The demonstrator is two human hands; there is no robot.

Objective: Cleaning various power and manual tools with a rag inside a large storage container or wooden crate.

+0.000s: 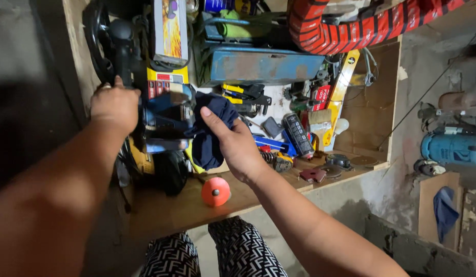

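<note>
My left hand (114,105) grips the black handle end of a blue power tool (166,115) that rests on a wooden shelf (166,210). My right hand (238,146) presses a dark blue cloth (209,138) against the tool's right side. The cloth hangs down below the tool's body. An orange round disc (216,192) lies on the shelf just below my right hand.
Behind the tool stand a blue metal toolbox (263,65) and a yellow box (168,36). Pliers, a paintbrush (319,123), a dark can and a yellow level (340,95) crowd the right of the shelf. A red-and-black hose (351,31) lies on top. A blue machine (453,149) sits far right.
</note>
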